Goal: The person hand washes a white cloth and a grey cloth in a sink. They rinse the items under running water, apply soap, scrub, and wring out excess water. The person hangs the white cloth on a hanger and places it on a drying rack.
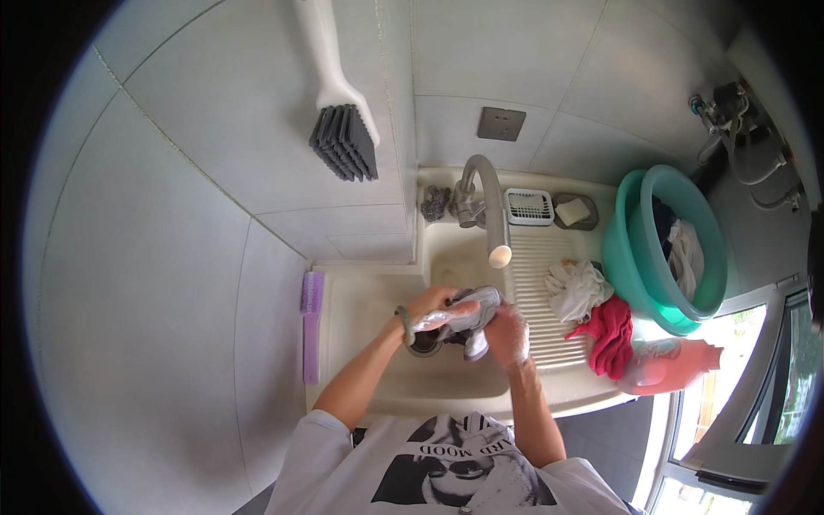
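Both hands hold a bunched grey and white cloth item (477,310) over the laundry sink basin (450,380). My left hand (444,310), with a green bangle at its wrist, grips the cloth's left side, and white suds coat the fingers. Suds also cover my right hand (510,333), which is closed on the right side of the cloth. Below the left hand, part of the drain (425,344) shows. The curved metal faucet (492,199) stands just beyond the hands; whether water runs from it I cannot tell.
Right of the basin, a ribbed washboard (547,335) borders white cloths (576,290), a red cloth (608,341) and a pink bottle (673,367). Green basins (718,257) stand beyond. Soap (571,211), a white rack (529,207) and steel wool (436,203) line the back. A purple brush (311,328) lies left.
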The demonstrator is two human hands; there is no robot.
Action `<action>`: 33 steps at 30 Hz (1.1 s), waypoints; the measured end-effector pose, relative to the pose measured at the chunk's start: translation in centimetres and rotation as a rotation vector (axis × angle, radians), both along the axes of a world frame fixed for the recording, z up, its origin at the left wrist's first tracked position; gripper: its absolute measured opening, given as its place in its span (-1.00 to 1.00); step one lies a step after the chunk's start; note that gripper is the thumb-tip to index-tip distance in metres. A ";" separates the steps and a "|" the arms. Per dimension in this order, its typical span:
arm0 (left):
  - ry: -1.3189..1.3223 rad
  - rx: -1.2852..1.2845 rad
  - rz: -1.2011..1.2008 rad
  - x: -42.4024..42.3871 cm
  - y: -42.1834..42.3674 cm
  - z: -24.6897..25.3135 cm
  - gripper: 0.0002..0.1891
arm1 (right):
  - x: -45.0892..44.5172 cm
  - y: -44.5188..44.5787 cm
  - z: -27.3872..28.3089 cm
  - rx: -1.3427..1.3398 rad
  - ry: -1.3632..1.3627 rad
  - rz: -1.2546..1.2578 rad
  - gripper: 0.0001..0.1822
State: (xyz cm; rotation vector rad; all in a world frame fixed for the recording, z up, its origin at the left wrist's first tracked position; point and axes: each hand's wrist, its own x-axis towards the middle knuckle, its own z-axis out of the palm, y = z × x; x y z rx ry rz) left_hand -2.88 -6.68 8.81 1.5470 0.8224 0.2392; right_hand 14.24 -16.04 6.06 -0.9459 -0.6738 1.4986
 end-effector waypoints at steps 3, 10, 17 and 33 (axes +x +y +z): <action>-0.367 -0.133 0.262 -1.1 0.7 -4.1 -0.65 | 2.7 -0.1 0.9 -0.086 -0.613 0.238 -0.81; -0.317 0.445 0.396 4.2 -4.2 -3.2 -0.74 | 0.0 0.0 -4.4 0.061 0.468 -0.064 -0.74; 0.146 0.786 0.223 5.5 -3.7 -2.8 -0.83 | -5.0 -0.9 -5.5 -0.269 0.345 -0.345 -0.55; 0.023 0.133 0.409 3.0 0.0 -4.9 -0.52 | -2.4 -0.8 -2.0 -0.402 0.365 -0.157 -0.57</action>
